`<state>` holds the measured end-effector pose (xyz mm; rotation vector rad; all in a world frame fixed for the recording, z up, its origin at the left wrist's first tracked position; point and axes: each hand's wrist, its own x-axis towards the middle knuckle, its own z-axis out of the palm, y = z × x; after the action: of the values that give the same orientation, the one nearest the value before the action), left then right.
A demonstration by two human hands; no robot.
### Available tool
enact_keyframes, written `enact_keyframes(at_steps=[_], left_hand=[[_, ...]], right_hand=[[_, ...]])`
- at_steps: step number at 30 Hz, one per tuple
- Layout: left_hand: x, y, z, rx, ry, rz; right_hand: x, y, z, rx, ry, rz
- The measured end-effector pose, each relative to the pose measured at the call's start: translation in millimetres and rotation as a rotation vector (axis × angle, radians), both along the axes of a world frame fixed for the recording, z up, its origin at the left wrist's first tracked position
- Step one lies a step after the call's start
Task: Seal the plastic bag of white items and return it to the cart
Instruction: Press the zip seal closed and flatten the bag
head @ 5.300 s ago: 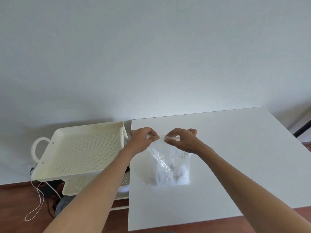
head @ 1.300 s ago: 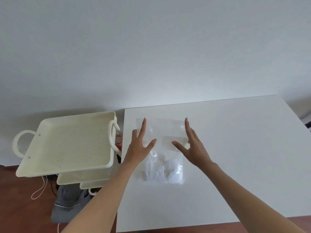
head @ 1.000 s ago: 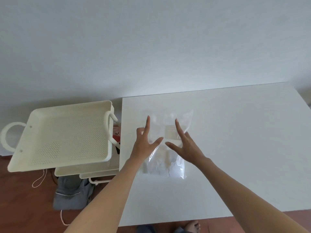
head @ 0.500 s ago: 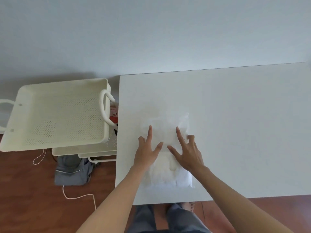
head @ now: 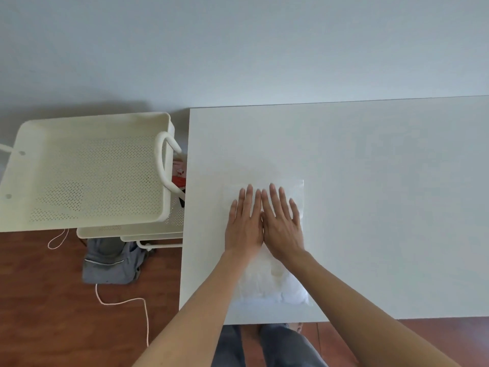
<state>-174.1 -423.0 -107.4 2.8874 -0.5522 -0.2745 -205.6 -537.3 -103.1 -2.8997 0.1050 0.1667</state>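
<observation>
A clear plastic bag [head: 267, 284] with white items bunched at its near end lies flat on the white table [head: 370, 194], near the front left corner. My left hand [head: 244, 223] and my right hand [head: 281, 225] rest palm-down side by side on the bag's upper, emptier half, fingers straight and pointing away from me. The bag's far edge shows just beyond my fingertips. The cream perforated cart [head: 87, 173] stands to the left of the table, its top tray bare.
The cart's looped handle [head: 165, 162] stands close to the table's left edge, with a red and white item [head: 179, 173] on a lower shelf. A grey bag [head: 111, 260] and a pale cord [head: 124, 303] lie on the wooden floor.
The bag went from held upright by its top edge to lying flat. My hands spread open, came down onto it and closed together, pressing it. The view tilted further down.
</observation>
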Motion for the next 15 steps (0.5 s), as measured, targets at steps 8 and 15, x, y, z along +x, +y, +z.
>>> enact_keyframes(at_steps=[8,15], left_hand=[[-11.1,6.5,-23.9,0.034,0.013,0.008],[-8.1,6.9,-29.4,0.026,0.023,0.006]], right_hand=[[-10.8,4.0,-26.1,0.002,0.017,-0.029],[-8.6,1.0,-34.4,0.031,0.048,-0.045]])
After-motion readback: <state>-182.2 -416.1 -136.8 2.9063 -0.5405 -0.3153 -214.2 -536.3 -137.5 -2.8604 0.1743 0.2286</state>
